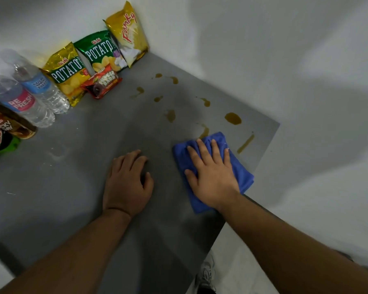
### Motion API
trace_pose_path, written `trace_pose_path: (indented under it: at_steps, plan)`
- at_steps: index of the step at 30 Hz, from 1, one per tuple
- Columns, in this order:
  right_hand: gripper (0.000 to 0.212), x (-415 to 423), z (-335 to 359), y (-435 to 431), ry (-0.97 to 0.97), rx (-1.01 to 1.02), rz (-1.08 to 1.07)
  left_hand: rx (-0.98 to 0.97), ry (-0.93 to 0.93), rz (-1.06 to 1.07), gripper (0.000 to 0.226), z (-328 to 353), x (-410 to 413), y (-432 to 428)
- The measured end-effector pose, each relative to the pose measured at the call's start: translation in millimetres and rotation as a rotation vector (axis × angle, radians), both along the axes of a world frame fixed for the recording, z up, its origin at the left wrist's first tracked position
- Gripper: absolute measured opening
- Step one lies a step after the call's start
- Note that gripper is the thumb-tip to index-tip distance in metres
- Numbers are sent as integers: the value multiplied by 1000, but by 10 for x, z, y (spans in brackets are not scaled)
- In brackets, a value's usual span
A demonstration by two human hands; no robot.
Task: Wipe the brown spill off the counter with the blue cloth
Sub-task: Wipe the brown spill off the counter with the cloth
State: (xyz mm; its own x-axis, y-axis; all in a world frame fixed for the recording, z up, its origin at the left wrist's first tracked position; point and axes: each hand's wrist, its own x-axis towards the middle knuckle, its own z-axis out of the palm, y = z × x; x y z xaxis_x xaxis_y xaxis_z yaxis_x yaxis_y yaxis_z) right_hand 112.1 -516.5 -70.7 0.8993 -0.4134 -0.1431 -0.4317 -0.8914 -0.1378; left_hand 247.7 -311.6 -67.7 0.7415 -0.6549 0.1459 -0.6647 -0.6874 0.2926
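A: In the head view, how is the blue cloth (238, 166) held?

B: It is pressed flat on the grey desk (83, 187) under the right hand (210, 177), whose fingers (202, 149) are spread open over it rather than curled round it. Nothing is gripped; the palm seems to be laid so that the fabric is kept broad against the surface.

A: And the left hand (128, 183)?

B: It is rested on the bare desk just left of the cloth, empty, fingers loosely bent. It is probably set there as a brace.

A: Where is the brown spill (233, 118) found?

B: It is scattered in drops and streaks beyond the cloth, toward the wall corner. One streak (204, 131) is met by the cloth's far edge; another streak (245, 143) lies just right of the cloth. The rest are farther off.

A: How far along is the wiping judged to be?

B: Barely begun, since most drops are untouched.

A: Anything at risk?

B: The snack bags (98, 54) and water bottles (38, 90) are stood well left of the cloth, clear of the spill, so little disturbance is expected.
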Motion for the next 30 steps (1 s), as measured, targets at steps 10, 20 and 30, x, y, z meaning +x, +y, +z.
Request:
trace_pose_path:
  at_steps: [10,20,30]
  plan:
    - [63,-676,-92,-527,-72,59,405,-1,-30,2,42,-49,-27,-7]
    - [69,28,-39,-228,-42,11,124,49,-28,11,46,22,-59,-71]
    - [61,-489,-40,-870,-65,69,337,25,77,-9,54,111,-66,-706]
